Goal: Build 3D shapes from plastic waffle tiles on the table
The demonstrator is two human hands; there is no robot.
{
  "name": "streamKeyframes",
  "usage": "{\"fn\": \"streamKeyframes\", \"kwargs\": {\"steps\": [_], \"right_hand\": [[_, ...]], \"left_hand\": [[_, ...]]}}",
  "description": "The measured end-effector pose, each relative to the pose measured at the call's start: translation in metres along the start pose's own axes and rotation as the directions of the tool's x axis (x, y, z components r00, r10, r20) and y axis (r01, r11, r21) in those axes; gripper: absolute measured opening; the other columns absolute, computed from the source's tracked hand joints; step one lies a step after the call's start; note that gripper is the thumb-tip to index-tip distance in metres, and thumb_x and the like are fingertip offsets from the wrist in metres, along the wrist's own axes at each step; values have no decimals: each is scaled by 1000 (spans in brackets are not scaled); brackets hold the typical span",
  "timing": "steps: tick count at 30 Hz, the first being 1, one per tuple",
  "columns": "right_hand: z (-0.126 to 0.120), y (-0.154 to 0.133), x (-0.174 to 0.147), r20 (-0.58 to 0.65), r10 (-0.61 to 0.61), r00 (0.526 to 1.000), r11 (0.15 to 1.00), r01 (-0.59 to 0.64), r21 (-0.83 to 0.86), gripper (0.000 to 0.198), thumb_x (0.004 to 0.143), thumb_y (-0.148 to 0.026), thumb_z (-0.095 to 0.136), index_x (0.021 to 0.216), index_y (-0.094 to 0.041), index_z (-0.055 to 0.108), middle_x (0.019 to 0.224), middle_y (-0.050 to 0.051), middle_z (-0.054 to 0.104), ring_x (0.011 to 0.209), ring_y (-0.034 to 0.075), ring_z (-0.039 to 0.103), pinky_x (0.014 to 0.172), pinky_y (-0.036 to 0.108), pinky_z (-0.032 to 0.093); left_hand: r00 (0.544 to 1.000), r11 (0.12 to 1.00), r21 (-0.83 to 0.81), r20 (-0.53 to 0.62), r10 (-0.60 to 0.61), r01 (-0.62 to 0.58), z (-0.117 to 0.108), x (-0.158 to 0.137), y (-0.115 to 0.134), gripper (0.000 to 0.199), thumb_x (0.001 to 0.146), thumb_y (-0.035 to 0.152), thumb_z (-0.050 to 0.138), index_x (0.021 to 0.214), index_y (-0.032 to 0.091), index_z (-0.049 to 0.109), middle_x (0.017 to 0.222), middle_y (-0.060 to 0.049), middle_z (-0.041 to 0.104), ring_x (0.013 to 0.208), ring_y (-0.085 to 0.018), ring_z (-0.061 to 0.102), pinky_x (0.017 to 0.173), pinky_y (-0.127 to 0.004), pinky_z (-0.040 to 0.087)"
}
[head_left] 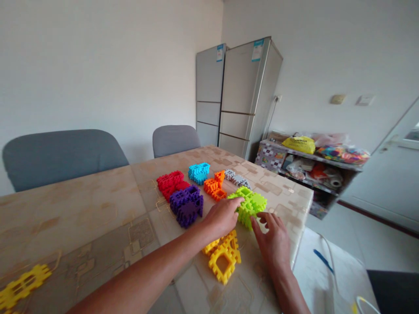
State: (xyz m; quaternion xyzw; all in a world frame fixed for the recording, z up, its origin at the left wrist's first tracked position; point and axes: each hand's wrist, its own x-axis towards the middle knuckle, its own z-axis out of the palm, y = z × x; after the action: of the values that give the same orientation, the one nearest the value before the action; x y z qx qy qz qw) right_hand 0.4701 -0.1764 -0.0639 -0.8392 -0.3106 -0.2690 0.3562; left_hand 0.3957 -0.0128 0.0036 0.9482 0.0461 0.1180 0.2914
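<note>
A stack of lime-green interlocking plastic blocks [257,202] with notched edges lies near the table's right side. My left hand [224,216] reaches onto its left side, fingers closed against the pieces; some fingertips are hidden. At the stack's lower right edge is my right hand [273,235], thumb touching or very near the blocks, the other fingers loosely curled and apart. Yellow blocks [225,261], one with a large opening, lie below my left wrist. To the left are purple blocks [188,209] and red blocks [170,183]. Orange blocks [214,186] lie just beyond my left hand.
Blue blocks [198,173] and grey blocks [238,178] sit farther back on the patterned table [108,218]. Another yellow piece [28,283] lies at the lower left. Grey chairs [65,157] stand behind the table, with a loaded shelf [321,163] at the right.
</note>
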Motion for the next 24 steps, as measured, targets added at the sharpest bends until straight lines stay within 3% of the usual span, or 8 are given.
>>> {"fn": "streamKeyframes", "kwargs": {"steps": [4,8,13,17,24], "right_hand": [[1,1,-1,37,13,999,999,-11,-44,29,92,-48,56,89,-20,65,82,7,69,76,24,61,68,33,45],[1,-3,-3,204,80,976,970,-28,-243,23,86,-41,68,91,-19,64,86,7,69,83,26,64,70,33,44],[-2,-12,0,353,161,922,925,-16,-379,17,88,-37,68,86,-20,64,89,7,69,92,27,65,75,34,44],[-2,-15,5,377,177,909,918,-14,-396,17,89,-36,66,87,-19,65,91,8,70,93,27,65,77,33,44],[2,-10,2,341,142,929,933,-11,-359,18,88,-38,66,86,-21,63,88,7,69,91,28,66,74,34,44]], "left_hand": [[1000,1000,-9,-16,8,-8,-1,0,0,58,83,0,56,139,15,54,134,-12,65,125,-26,61,109,-37,45],[999,999,-27,-43,17,-18,-8,-6,-5,57,83,0,56,137,18,56,138,-8,63,127,-22,58,112,-32,40],[999,998,-55,-53,-4,1,-16,-18,-19,57,81,1,56,136,19,58,133,-7,67,109,-21,69,102,-31,50],[998,998,-69,-61,-18,13,-19,-23,-27,57,79,-2,55,134,17,59,131,-9,68,102,-21,71,98,-31,52],[997,997,-74,-72,-10,5,-21,-12,-29,53,81,-1,57,131,15,62,129,-11,69,117,-24,65,103,-34,48]]}}
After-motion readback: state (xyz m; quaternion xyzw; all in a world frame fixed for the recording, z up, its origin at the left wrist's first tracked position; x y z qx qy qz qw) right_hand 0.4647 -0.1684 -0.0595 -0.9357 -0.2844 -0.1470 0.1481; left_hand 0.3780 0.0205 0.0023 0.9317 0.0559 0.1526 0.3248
